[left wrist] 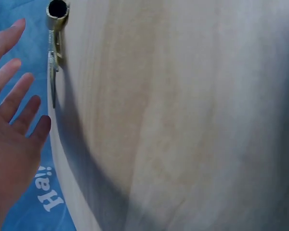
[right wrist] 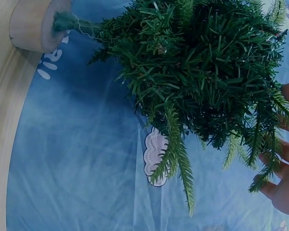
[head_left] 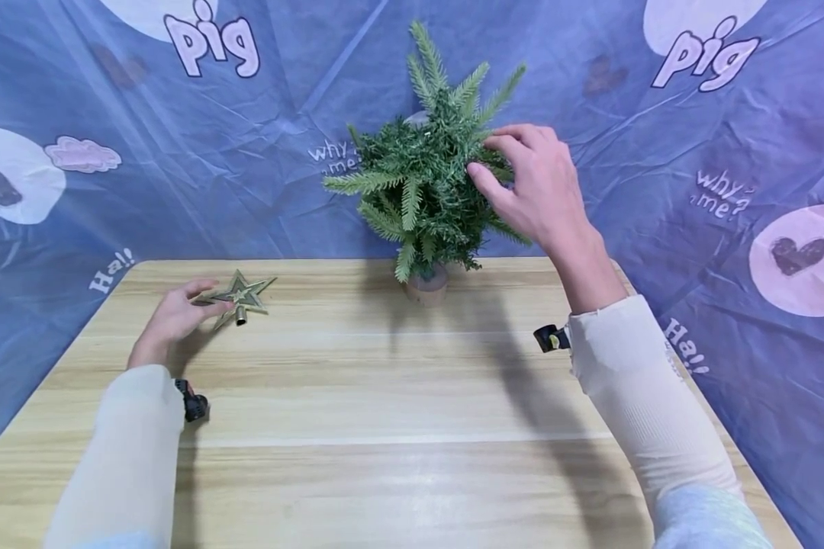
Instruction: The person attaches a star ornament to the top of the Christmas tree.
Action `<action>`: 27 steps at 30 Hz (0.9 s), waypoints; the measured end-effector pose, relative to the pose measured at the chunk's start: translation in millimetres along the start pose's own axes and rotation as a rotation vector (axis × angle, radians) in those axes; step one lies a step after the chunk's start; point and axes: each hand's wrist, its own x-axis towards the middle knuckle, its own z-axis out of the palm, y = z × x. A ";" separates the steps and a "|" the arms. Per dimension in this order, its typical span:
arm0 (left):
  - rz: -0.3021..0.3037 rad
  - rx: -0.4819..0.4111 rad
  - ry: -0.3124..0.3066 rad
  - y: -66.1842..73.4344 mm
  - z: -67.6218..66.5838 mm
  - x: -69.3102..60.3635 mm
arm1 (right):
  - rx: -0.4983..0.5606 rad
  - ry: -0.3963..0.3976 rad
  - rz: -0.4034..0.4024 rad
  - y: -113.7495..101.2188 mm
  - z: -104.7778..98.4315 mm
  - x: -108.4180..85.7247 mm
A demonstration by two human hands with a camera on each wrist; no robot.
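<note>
A small artificial tree with green sprigs stands upright in a round wooden base near the table's back edge. My right hand is at its upper right side, fingers spread and slightly bent among the outer sprigs; in the right wrist view the hand shows at the right edge beside the tree. A gold star with a short tube lies at the back left. My left hand is beside it, fingers apart; the left wrist view shows the relaxed hand near the star.
A light wood table spans the scene, its back edge against a blue printed cloth that also hangs at both sides. A small black device is at my left wrist and another at my right.
</note>
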 end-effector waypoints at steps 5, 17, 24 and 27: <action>0.006 -0.008 -0.038 -6.1 3.5 4.7 | -0.009 0.002 -0.005 0.7 1.2 -0.7; 0.007 0.059 -0.075 -6.8 8.6 10.8 | -0.032 0.016 -0.013 2.0 4.5 -1.1; 0.052 0.150 -0.028 -6.9 12.0 12.6 | -0.021 -0.001 0.008 2.3 4.7 -2.3; 0.054 0.121 -0.023 -6.2 12.5 10.8 | -0.018 0.001 0.005 2.9 5.7 -2.6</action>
